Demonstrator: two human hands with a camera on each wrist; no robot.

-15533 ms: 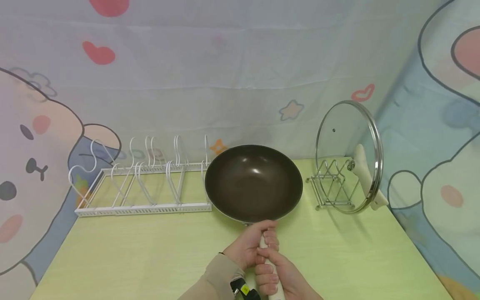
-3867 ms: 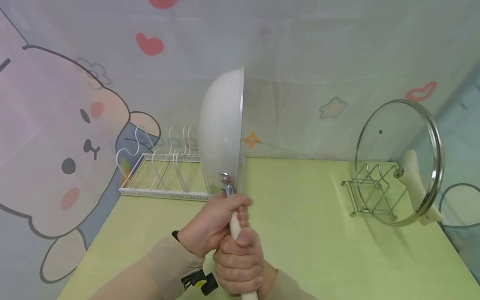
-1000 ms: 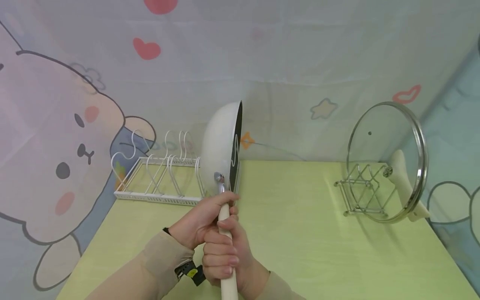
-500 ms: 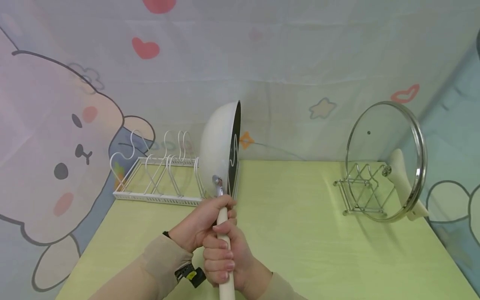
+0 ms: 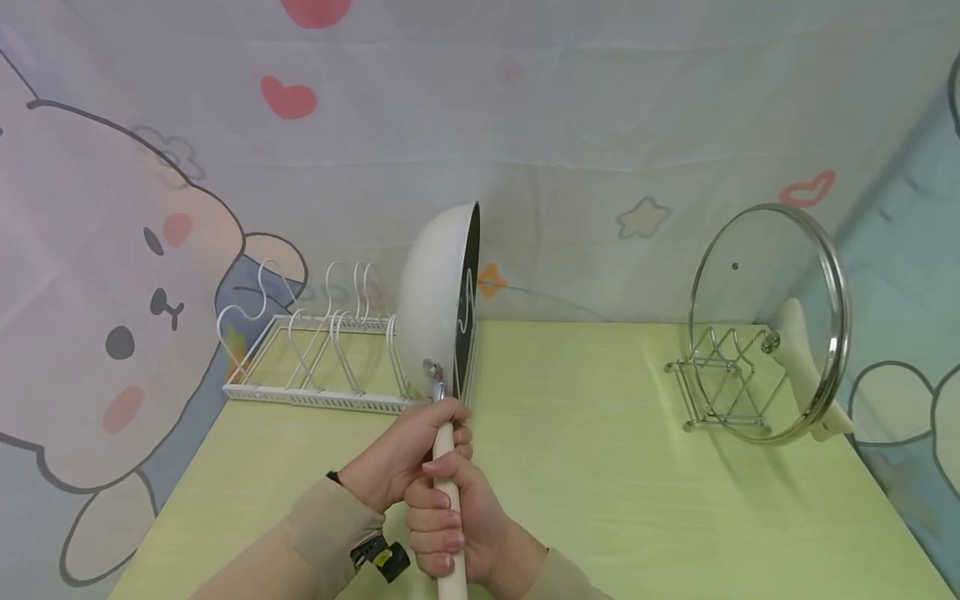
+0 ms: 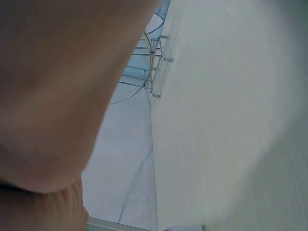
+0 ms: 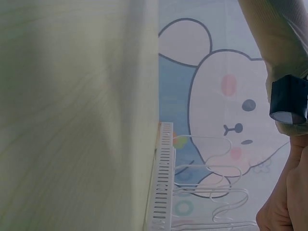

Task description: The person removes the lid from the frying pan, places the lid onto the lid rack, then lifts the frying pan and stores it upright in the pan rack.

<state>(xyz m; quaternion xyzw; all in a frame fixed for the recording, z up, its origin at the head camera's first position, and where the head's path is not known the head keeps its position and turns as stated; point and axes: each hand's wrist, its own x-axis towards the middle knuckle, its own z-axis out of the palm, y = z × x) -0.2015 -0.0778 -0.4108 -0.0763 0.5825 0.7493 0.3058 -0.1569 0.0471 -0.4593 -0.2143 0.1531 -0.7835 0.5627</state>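
Observation:
A white wok (image 5: 431,296) with a dark inside stands on its edge in the right end of the white wire rack (image 5: 315,400). Its open side faces right, and a rack wire shows in front of the dark interior. The cream handle (image 5: 452,575) points toward me. My left hand (image 5: 408,446) grips the handle close to the metal joint. Just below it, my right hand (image 5: 461,517) wraps round the handle, thumb on top. In the left wrist view, skin fills the left side and the handle is hidden. The right wrist view shows the rack's slotted side from low down.
A glass lid (image 5: 772,333) with a steel rim and cream knob leans upright in a small metal wire stand (image 5: 723,425) at the right. Both racks stand on a pale green table (image 5: 637,508), against a printed cloth backdrop (image 5: 570,108).
Long before, the wok lay face up at the middle; then it was turned on edge above the rack and lowered in. Over the last second its handle and both hands sank slightly.

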